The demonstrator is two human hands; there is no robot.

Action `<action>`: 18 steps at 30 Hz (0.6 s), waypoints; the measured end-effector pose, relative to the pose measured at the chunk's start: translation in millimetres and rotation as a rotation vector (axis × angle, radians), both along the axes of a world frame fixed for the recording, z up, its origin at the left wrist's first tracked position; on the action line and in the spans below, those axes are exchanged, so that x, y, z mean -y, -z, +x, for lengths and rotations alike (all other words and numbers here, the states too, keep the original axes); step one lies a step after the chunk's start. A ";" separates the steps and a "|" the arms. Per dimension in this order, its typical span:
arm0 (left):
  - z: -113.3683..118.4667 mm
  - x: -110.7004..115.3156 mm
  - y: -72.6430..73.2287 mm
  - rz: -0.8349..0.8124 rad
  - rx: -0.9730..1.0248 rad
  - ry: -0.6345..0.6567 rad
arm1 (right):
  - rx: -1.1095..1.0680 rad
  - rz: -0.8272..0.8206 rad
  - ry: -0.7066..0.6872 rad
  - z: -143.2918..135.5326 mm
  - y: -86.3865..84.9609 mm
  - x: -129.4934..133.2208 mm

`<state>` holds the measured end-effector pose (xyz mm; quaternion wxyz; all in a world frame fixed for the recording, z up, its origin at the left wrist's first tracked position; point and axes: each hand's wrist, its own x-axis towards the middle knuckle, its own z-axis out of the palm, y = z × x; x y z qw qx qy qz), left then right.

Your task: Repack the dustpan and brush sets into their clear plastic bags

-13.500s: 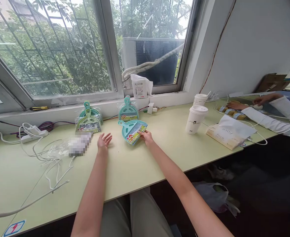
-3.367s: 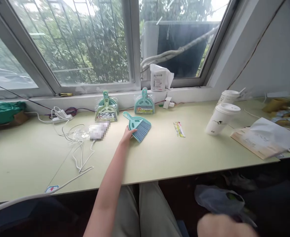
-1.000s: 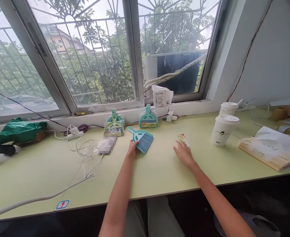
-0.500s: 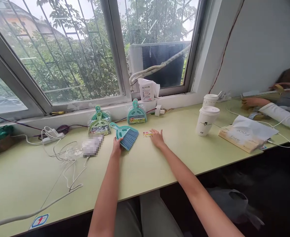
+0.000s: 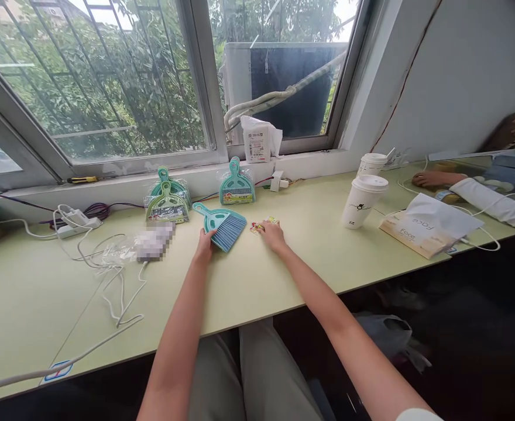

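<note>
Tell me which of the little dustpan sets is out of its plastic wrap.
The teal brush by the left hand; the sets by the window remain wrapped.

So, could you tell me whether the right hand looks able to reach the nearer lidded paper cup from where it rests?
Probably yes. The right hand rests on the small label; the bare table between it and the paper cup holds nothing in the way.

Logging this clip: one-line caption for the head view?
Left hand on teal hand brush, right hand on small printed label, pale green desk.
</note>
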<state>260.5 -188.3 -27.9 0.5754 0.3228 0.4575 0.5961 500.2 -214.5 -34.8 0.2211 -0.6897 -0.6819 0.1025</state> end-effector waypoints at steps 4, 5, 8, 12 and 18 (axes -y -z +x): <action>12.5 2.9 3.1 -0.040 0.022 0.036 | -0.209 0.130 0.127 -5.6 -12.3 2.0; 15.8 4.5 3.7 -0.040 0.030 0.067 | -0.229 0.171 0.092 -11.6 -14.5 3.6; 23.3 10.7 4.1 0.012 0.059 0.216 | -0.144 0.173 -0.144 -37.6 -15.9 11.9; 24.7 16.4 2.1 0.120 0.034 0.346 | 0.004 -0.007 -0.312 -64.2 -11.4 25.5; 24.9 13.3 1.5 0.058 0.022 0.231 | 0.031 -0.054 -0.303 -61.5 -11.2 28.7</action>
